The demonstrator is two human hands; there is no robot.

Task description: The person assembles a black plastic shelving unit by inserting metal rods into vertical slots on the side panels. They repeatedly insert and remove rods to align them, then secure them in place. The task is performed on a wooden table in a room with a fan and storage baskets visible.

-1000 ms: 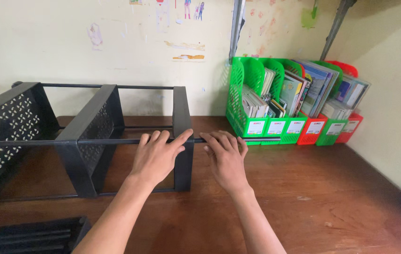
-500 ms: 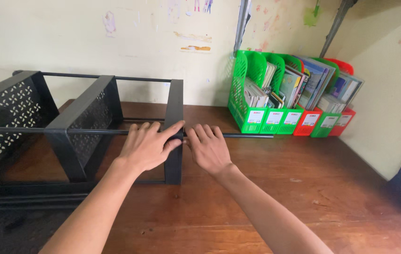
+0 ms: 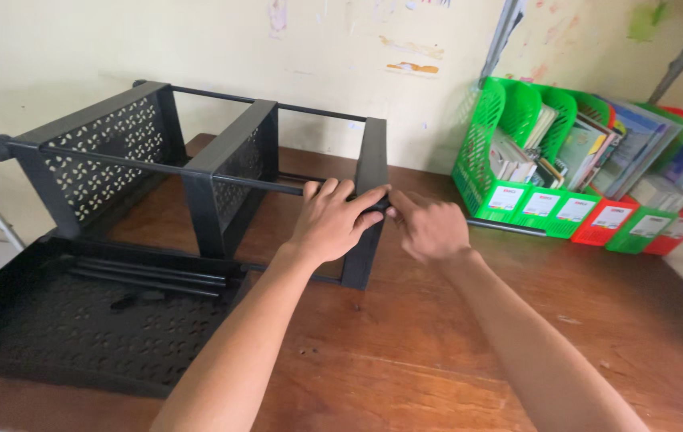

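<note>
Worn wooden desk point(image 3: 453, 344), perforated black panel point(image 3: 77, 336) lying nearest. Further back, the left hand point(image 3: 333, 220) is curled around the black rod point(image 3: 269, 186) at the rack's end panel point(image 3: 367, 204), right hand point(image 3: 431, 228) pinching it just beside. Keeping that rod level probably helps.

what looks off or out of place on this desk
The black rod sticks out of the rack past its right end panel, toward the green file holders, not flush. Both hands, left and right, sit at that joint. A loose perforated panel with spare rods lies in front.
</note>
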